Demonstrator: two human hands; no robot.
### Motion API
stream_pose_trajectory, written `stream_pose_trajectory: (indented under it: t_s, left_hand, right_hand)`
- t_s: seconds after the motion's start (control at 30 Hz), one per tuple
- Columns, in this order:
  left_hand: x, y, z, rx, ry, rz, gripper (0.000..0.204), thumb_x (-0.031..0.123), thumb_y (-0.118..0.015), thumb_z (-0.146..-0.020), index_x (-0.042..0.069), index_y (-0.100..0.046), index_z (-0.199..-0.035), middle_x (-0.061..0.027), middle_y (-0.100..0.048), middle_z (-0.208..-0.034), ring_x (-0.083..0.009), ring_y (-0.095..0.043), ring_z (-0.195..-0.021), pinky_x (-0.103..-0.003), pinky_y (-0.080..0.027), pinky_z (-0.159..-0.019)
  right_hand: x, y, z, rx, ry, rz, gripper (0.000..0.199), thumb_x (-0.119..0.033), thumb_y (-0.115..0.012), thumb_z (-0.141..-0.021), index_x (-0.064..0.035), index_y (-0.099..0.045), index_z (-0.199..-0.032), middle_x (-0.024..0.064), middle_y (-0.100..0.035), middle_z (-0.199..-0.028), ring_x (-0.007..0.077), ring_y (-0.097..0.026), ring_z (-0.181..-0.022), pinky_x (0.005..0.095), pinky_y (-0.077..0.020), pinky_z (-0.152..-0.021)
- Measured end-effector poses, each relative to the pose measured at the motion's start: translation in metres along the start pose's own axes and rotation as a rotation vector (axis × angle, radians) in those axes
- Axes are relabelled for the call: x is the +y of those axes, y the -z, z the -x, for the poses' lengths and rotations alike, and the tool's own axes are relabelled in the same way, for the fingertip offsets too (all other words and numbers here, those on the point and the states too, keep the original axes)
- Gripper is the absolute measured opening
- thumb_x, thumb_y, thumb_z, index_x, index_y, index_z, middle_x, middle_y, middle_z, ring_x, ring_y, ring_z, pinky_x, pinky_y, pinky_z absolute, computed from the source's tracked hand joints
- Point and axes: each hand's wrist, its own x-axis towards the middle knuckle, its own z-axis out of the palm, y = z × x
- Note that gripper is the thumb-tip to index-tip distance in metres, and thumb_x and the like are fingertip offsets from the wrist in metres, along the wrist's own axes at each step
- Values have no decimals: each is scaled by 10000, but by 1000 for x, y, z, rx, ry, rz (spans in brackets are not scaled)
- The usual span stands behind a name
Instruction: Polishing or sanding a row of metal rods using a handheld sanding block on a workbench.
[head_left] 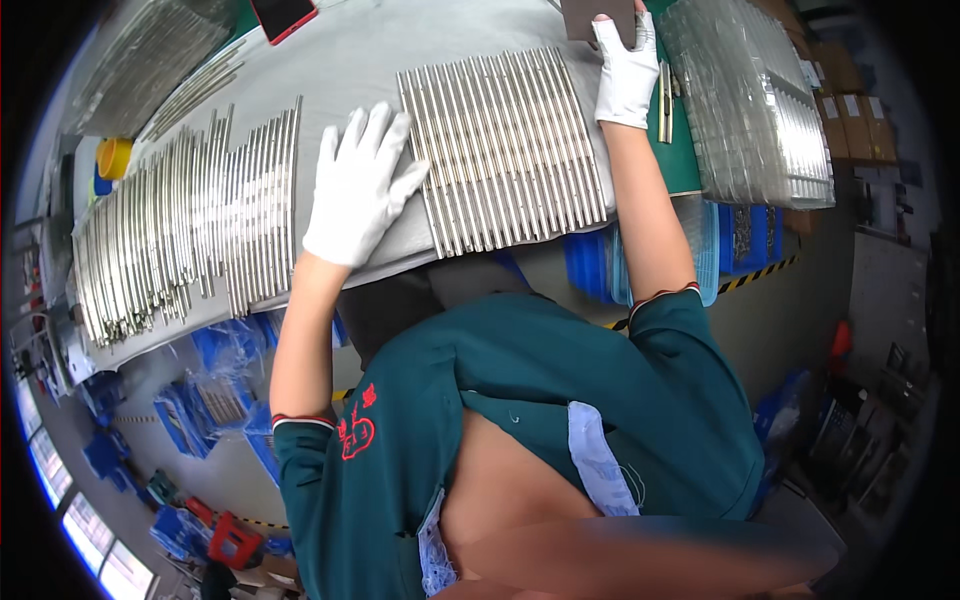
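My left hand point(365, 185), in a white glove, lies flat with its fingers spread on the grey-covered table. Its thumb touches the left edge of a neat row of slim silver metal rods point(505, 150), laid side by side. Past the right end of that row, my right hand point(628, 80) wears a white glove with bare fingertips showing. It grips a flat dark brown piece point(590, 20), cut off by the upper edge of the view; I cannot tell its material. Left of my left hand lies a looser, uneven spread of similar rods point(190, 220).
Clear plastic trays point(750, 110) are stacked at the right on a green mat point(680, 165), with another stack point(150, 60) at the far left. A red-edged phone point(284, 18) and a yellow roll point(114, 158) lie on the table. Blue bins point(745, 240) stand below.
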Motion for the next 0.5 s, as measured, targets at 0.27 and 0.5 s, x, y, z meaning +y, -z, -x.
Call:
stream_pose_trajectory:
  t_s: [0.27,0.5]
  left_hand:
    - [27,-17,-92,147,-357,-1,496,326,-522,-963,31,-498,-1361,-181,-504,-1381,-319,-464,-1297,-441,-325,-1081]
    - [19,-35,-89,33,-305,-5,479,334,-417,-1019,72,-475,-1417,-194,-460,-1457,-347,-412,-1372,-472,-278,-1130]
  right_hand:
    - [-7,-4,3,-3,-31,14,520,-121,-662,-897,4,-497,-1374,133,-595,-1282,221,-547,-1188,327,-408,-1033]
    - [3,2,0,-19,19,-1,531,-131,-665,-903,15,-485,-1381,133,-583,-1297,220,-539,-1188,328,-402,-1038]
